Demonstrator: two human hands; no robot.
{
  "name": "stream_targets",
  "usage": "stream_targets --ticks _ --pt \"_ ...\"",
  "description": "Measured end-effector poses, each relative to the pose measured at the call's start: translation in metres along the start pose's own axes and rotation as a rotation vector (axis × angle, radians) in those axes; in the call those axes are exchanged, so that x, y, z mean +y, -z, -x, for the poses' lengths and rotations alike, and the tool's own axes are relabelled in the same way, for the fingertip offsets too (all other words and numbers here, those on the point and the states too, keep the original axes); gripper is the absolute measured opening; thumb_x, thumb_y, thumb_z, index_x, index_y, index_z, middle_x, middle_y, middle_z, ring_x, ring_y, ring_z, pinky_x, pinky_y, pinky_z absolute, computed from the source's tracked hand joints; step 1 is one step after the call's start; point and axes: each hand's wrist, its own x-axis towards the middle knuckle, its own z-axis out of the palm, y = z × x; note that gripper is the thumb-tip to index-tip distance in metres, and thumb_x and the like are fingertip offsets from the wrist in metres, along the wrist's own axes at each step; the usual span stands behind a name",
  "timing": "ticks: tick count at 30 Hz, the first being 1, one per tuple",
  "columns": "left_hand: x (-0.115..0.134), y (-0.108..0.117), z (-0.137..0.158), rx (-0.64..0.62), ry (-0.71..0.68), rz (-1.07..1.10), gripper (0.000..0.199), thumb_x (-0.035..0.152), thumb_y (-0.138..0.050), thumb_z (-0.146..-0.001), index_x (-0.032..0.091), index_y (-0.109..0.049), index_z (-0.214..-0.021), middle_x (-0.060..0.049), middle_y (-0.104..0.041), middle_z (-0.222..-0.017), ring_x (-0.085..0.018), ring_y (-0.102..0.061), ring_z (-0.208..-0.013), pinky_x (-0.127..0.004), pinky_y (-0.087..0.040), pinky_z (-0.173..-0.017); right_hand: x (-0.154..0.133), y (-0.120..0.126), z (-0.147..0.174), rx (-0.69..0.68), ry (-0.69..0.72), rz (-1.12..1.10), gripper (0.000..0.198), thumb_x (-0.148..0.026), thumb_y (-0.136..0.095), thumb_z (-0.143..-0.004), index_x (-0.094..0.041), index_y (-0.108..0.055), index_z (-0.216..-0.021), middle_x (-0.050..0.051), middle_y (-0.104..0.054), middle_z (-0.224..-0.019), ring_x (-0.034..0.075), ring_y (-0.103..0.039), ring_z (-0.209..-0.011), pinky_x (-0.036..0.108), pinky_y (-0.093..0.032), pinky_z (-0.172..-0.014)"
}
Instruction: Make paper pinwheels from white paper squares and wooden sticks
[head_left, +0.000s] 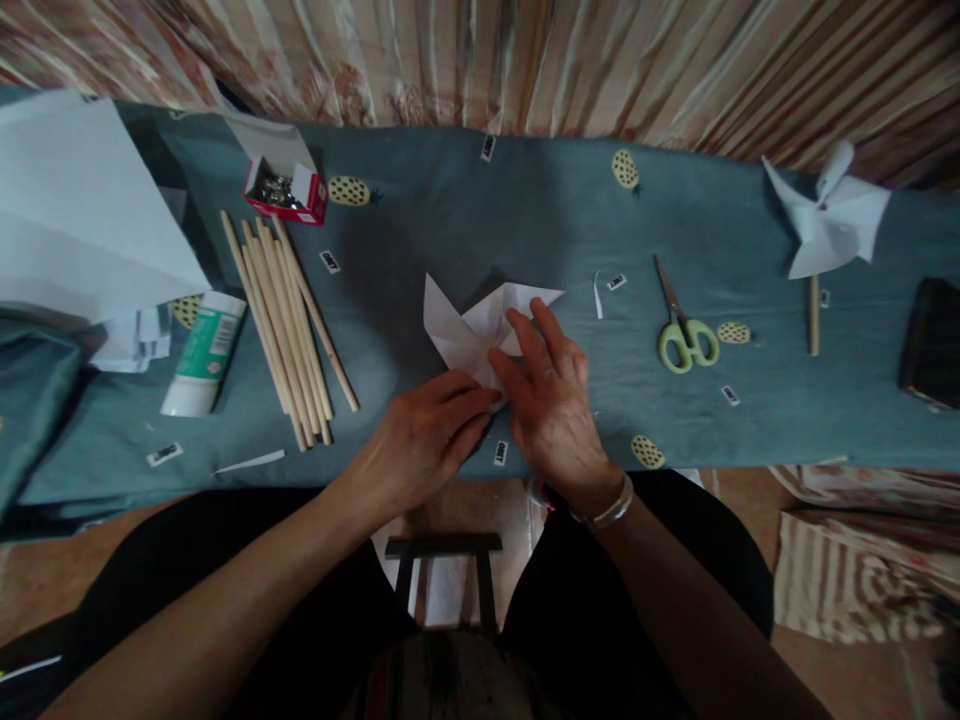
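A white paper pinwheel (466,340), cut into pointed blades, lies on the blue-green cloth between my hands. My left hand (431,425) is closed, pinching the near edge of the paper between thumb and fingers. Over the paper's right side, my right hand (551,400) has its fingers spread, their tips resting on a blade and close to the centre. The hands hide the near part of the paper. On the right lies a finished-looking pinwheel (817,225) on a wooden stick (814,315).
Left of my hands are several wooden sticks (281,330), a glue stick (204,355) and a red box of metal fasteners (289,192). White paper sheets (82,210) lie at the far left. Green-handled scissors (688,340) lie right. A dark object (932,340) sits near the right edge.
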Motion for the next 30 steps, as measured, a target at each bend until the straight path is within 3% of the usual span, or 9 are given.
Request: stream_targets --ticks 6,10,17,23,27,30 --pt "-0.01 0.023 -0.004 0.158 0.136 0.001 0.016 0.017 -0.056 -0.091 0.016 -0.07 -0.098 -0.004 -0.069 -0.09 -0.012 -0.067 -0.077 -0.021 -0.053 -0.067 0.001 -0.004 -0.002 0.047 0.067 0.111 0.034 -0.01 -0.035 -0.098 -0.018 -0.06 -0.12 0.013 -0.046 -0.149 0.03 -0.023 -0.149 0.052 -0.039 -0.108" --pt "-0.018 0.032 -0.003 0.215 0.235 -0.005 0.018 0.023 -0.056 -0.091 0.017 -0.072 -0.097 -0.004 -0.07 -0.089 -0.014 -0.068 -0.078 -0.024 -0.053 -0.07 0.002 -0.005 -0.003 0.069 0.113 0.124 0.034 -0.009 -0.036 -0.096 -0.015 -0.061 -0.118 0.016 -0.048 -0.148 0.031 -0.025 -0.148 0.053 -0.041 -0.106" --pt "-0.027 0.035 0.002 0.294 0.329 0.043 0.019 0.024 -0.056 -0.089 0.018 -0.072 -0.096 -0.005 -0.071 -0.088 -0.016 -0.068 -0.079 -0.028 -0.055 -0.07 -0.007 0.012 -0.006 0.018 0.098 0.024 0.037 -0.015 -0.049 -0.086 -0.009 -0.063 -0.119 0.02 -0.046 -0.148 0.035 -0.023 -0.148 0.057 -0.036 -0.111" --pt "-0.026 0.036 0.002 0.313 0.351 0.124 0.019 0.027 -0.058 -0.087 0.018 -0.071 -0.098 -0.006 -0.071 -0.089 -0.017 -0.069 -0.08 -0.029 -0.056 -0.07 -0.005 0.021 -0.004 -0.034 0.138 -0.042 0.056 -0.018 -0.059 -0.073 -0.008 -0.058 -0.127 0.021 -0.038 -0.154 0.036 -0.018 -0.15 0.059 -0.032 -0.114" --pt "-0.026 0.034 -0.001 0.286 0.389 0.173 0.023 0.027 -0.059 -0.085 0.018 -0.069 -0.103 -0.007 -0.07 -0.095 -0.018 -0.069 -0.085 -0.032 -0.057 -0.075 -0.004 0.017 -0.006 -0.037 0.129 -0.019 0.054 -0.013 -0.055 -0.072 -0.006 -0.059 -0.125 0.021 -0.04 -0.153 0.034 -0.019 -0.149 0.056 -0.032 -0.115" --pt "-0.027 0.031 -0.003 0.306 0.444 0.25 0.036 0.029 -0.061 -0.083 0.018 -0.063 -0.117 -0.007 -0.069 -0.099 -0.018 -0.068 -0.084 -0.035 -0.058 -0.076 -0.005 0.012 -0.01 -0.006 0.132 -0.002 0.046 -0.009 -0.051 -0.076 -0.007 -0.062 -0.12 0.02 -0.047 -0.148 0.033 -0.025 -0.148 0.056 -0.034 -0.114"
